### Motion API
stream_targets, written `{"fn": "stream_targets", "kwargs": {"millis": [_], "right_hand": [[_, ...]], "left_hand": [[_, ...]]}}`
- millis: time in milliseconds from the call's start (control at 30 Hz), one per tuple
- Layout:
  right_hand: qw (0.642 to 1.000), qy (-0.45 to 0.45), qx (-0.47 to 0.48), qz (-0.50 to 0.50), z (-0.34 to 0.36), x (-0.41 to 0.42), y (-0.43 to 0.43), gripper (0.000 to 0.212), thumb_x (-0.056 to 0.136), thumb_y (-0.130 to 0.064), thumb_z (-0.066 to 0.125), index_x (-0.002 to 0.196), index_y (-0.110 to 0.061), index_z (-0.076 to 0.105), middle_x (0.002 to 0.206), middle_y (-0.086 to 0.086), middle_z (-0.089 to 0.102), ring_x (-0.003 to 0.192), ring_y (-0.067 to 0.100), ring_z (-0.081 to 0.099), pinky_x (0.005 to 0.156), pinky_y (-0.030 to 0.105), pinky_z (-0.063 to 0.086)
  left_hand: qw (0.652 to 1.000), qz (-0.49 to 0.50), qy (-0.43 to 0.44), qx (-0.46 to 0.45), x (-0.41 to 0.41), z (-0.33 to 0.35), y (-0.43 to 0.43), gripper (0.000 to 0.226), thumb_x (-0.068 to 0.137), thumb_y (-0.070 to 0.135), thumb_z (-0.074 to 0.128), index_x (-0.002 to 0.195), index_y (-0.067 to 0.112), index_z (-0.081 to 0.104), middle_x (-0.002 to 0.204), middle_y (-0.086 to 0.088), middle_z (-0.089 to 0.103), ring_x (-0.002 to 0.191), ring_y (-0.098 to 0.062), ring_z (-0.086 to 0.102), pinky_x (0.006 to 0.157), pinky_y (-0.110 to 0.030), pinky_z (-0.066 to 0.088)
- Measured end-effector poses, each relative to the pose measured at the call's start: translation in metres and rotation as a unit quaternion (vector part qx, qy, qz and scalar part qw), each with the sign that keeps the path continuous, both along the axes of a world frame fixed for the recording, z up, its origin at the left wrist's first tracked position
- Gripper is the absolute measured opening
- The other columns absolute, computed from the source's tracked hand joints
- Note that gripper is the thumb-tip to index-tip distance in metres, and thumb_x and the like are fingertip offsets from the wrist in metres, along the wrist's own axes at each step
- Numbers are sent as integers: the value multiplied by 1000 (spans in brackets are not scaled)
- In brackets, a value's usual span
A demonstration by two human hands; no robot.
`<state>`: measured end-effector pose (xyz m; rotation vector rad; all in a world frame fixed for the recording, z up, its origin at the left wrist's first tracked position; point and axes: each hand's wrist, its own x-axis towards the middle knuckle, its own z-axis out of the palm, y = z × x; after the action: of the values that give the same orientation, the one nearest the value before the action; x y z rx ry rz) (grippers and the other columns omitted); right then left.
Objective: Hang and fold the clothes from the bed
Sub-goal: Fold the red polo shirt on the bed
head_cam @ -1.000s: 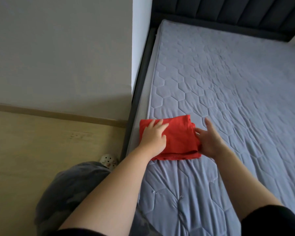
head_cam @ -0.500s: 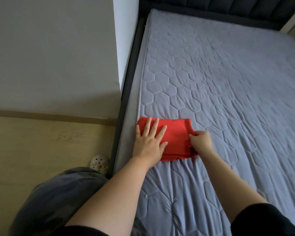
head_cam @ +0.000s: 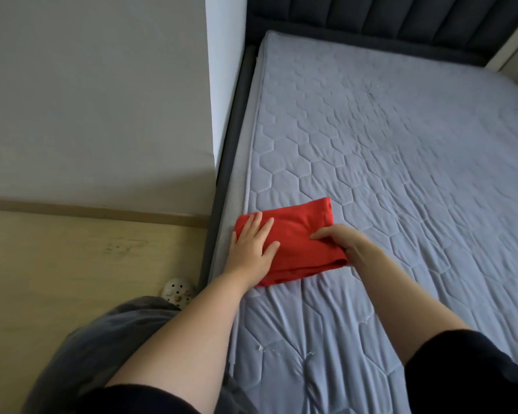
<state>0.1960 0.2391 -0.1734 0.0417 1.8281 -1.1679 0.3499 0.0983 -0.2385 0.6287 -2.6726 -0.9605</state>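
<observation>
A folded red garment (head_cam: 302, 231) lies near the left edge of the grey quilted mattress (head_cam: 401, 162). My left hand (head_cam: 253, 249) rests flat on the garment's left part, fingers spread. My right hand (head_cam: 346, 242) grips the garment's right edge, thumb on top and fingers curled around the fold. No other clothes show on the bed.
A dark padded headboard (head_cam: 401, 22) runs along the far end. The dark bed frame (head_cam: 222, 189) borders a wood floor (head_cam: 72, 264) and a grey wall (head_cam: 87, 100). A small white dotted object (head_cam: 177, 291) sits on the floor by my grey-clad leg (head_cam: 102, 348).
My right hand moved from beside the garment onto its right edge and closed on it. My left hand flattened, fingers spread, and slid toward the left part.
</observation>
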Motion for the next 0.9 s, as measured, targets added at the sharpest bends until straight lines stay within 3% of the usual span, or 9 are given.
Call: {"fn": "stream_targets", "kwargs": {"millis": [100,267,367,467,567,633,733,833,900], "right_hand": [[981,162,-98,46,27,8,-15,30,71,15,64,86,-10,66,64,-1,71,59,15,67,53,23,53],[872,399,-188,212,44,30,-10,23,73,-2,68,96,2,70,102,16,68,97,18,60,87,36,47],[793,506,-17,341,20,24,16,12,74,-11,74,85,-16,77,146,9,42,139,27,28,113,45,21],[786,463,111,394,-23,25,47,43,74,17,50,84,-15,78,155,4,24,145,27,15,116,44,13],[907,385,12,172,-50,30,63,47,69,28,37,86,3,74,140,2,40,133,17,33,108,30,32],[964,241,-58,-93,-52,31,63,34,76,21,38,84,4,67,105,-3,61,100,17,55,66,20,47],[967,99,-36,-234,-52,30,59,24,93,-25,46,72,-17,55,59,-1,55,51,14,47,43,18,35],[989,-16,-31,-146,-49,36,51,43,84,-61,56,94,-21,68,91,6,70,87,22,65,84,36,53],[992,-28,-40,-113,-46,41,48,53,75,-56,71,112,-19,65,103,6,71,97,24,67,89,43,53]], "left_hand": [[938,234,174,187,7,20,-13,47,100,24,43,144,10,37,152,-12,32,141,-25,27,111,-25,17],[644,304,147,687,24,47,-41,65,90,69,27,115,18,58,110,-9,66,95,-30,65,79,-45,54],[718,282,13,637,35,42,-37,52,90,61,44,111,16,58,108,-12,65,71,-21,58,58,-27,45],[787,248,-88,558,38,29,-25,44,87,52,57,111,16,57,98,-8,62,80,-20,58,67,-30,47],[874,207,-165,408,37,21,-17,49,80,54,65,103,11,58,99,-8,65,81,-23,64,63,-30,53],[907,193,-187,324,37,24,-14,56,76,60,64,100,10,57,85,-5,65,66,-20,66,46,-24,50],[917,181,-201,294,33,31,-8,74,70,71,61,112,10,60,96,-5,67,72,-20,66,47,-21,48],[902,168,-217,334,28,30,1,88,69,69,66,131,8,52,128,-8,59,111,-26,59,83,-26,46],[879,177,-172,407,28,27,2,82,70,56,75,132,7,52,128,-8,59,113,-24,58,89,-27,44]]}}
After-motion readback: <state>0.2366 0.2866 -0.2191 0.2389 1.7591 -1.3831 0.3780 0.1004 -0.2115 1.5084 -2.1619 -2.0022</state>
